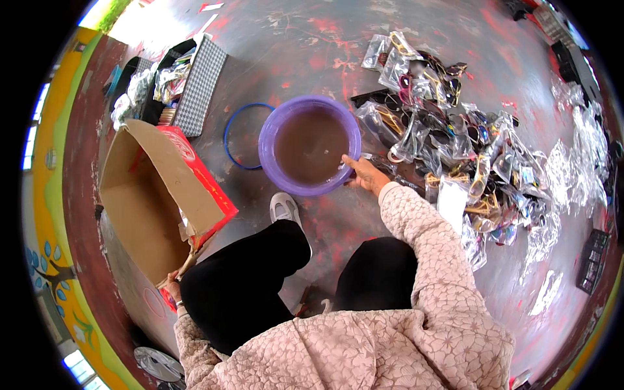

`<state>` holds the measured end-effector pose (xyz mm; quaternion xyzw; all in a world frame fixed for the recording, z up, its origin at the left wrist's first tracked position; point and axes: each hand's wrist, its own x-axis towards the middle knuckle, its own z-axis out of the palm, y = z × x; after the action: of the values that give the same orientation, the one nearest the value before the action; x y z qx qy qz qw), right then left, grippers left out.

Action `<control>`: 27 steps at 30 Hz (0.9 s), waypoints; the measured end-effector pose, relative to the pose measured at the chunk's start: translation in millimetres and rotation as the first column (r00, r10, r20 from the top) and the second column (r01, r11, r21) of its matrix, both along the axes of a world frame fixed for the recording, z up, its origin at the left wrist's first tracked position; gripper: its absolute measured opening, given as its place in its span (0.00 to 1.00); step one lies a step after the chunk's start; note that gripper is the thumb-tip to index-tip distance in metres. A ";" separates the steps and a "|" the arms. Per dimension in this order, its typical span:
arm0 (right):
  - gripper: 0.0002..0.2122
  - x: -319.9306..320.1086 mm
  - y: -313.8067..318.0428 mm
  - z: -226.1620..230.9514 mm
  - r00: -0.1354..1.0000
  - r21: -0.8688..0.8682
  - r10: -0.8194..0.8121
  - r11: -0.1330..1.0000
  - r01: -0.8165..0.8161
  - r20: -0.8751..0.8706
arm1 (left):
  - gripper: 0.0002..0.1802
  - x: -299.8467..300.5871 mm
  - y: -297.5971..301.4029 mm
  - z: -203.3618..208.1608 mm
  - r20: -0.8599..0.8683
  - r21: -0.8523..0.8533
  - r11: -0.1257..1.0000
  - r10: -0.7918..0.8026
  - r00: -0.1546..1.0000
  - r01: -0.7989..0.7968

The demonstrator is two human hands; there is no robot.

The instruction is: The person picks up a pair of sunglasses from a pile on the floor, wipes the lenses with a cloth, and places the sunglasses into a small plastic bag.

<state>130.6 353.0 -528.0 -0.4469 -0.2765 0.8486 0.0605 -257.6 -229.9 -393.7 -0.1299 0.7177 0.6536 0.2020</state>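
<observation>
Bucket (266, 146) and box (162, 156) seem mid-arrangement; right hand (366, 177) clamps the bucket's rim; left hand (173, 288), well apart, grips the box; next move calls for a level bucket.

Interior of a room resembling a classroom or nursery, its exact kind uncertain: the wall bears a yellow-and-green mural (43, 205) with a blue-leaved painted tree (60, 278) above a maroon band (84, 162); bright windows (30, 146) and outdoor greenery (115, 14) show at the edge. The worn, red-flecked floor (292, 55) carries bagged sunglasses (478, 135) and an open cardboard box (133, 195), as in a stockroom.
</observation>
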 end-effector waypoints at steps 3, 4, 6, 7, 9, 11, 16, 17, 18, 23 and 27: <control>0.36 27.9 11.2 37.7 0.975 0.126 0.166 0.975 -0.185 0.144 | 0.13 20.2 69.3 59.7 0.077 0.137 0.989 0.039 0.996 -0.049; 0.36 45.8 15.7 49.9 0.975 0.150 0.179 0.969 -0.198 0.132 | 0.15 30.2 103.3 96.0 0.089 0.167 0.986 -0.012 0.996 -0.003; 0.34 80.4 18.2 86.8 0.987 0.223 0.128 0.964 -0.147 0.100 | 0.13 47.7 156.0 160.2 0.064 0.177 0.970 -0.180 0.982 0.166; 0.27 98.6 22.5 104.9 0.995 0.189 0.063 0.979 -0.077 0.079 | 0.14 30.9 160.0 179.3 0.028 0.190 0.964 -0.194 0.981 0.186; 0.22 143.4 22.2 154.0 0.998 0.175 -0.038 0.983 0.047 -0.052 | 0.17 -7.7 149.2 214.2 -0.109 0.115 0.955 -0.261 0.959 0.273; 0.25 201.2 4.6 210.8 0.928 0.233 -0.118 0.949 0.210 -0.355 | 0.17 -38.8 148.2 251.2 -0.319 -0.056 0.905 -0.416 0.852 0.421; 0.29 225.4 -60.5 308.4 0.761 0.351 -0.235 0.779 0.520 -0.605 | 0.21 76.1 310.2 351.1 -0.121 -0.006 0.772 -0.631 0.766 0.636; 0.30 223.8 -75.1 336.0 0.782 0.489 -0.198 0.683 0.542 -0.591 | 0.22 95.7 334.5 358.7 -0.153 0.051 0.728 -0.671 0.726 0.684; 0.35 225.4 -83.0 356.6 0.776 0.473 -0.211 0.688 0.550 -0.595 | 0.23 118.0 355.1 363.8 -0.187 0.104 0.691 -0.693 0.696 0.715; 0.49 240.3 -118.6 407.9 0.660 0.532 -0.427 0.391 0.752 -0.619 | 0.22 272.4 459.6 370.9 -0.164 0.111 0.383 -0.903 0.397 0.917; 0.52 302.9 -149.7 388.2 0.532 0.571 -0.643 0.175 0.802 -0.551 | 0.18 409.4 502.3 327.7 -0.140 0.075 0.214 -0.965 0.223 0.974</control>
<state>433.5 203.2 -139.8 -0.3670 -0.3596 0.5385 0.6679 151.8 272.3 -66.0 0.3810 0.5980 0.4400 0.5510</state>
